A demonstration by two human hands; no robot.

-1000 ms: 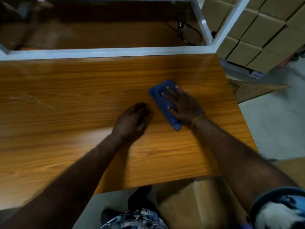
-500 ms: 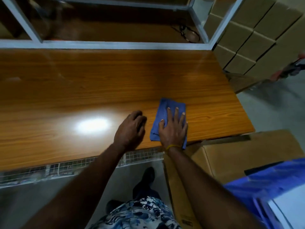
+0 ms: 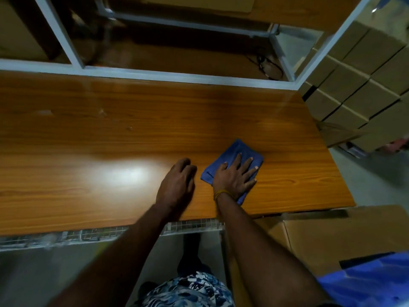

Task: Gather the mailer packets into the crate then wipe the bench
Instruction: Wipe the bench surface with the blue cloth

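A folded blue cloth [image 3: 234, 151] lies on the wooden bench [image 3: 110, 134], right of its middle. My right hand [image 3: 235, 177] presses flat on the cloth with its fingers spread. Just to the left, my left hand [image 3: 177, 185] rests on the bare bench top with its fingers curled under, holding nothing. No mailer packets or crate show on the bench.
A white metal frame [image 3: 155, 74] runs along the bench's far edge, with a lower wooden surface and a black cable [image 3: 265, 63] behind it. Stacked cardboard boxes [image 3: 365, 74] stand at the right. A brown carton [image 3: 321, 235] with blue plastic [image 3: 365, 284] sits below the bench's near right corner.
My right hand has slid the cloth from the far middle back toward the near edge, then a little right. The left hand has stayed beside it.
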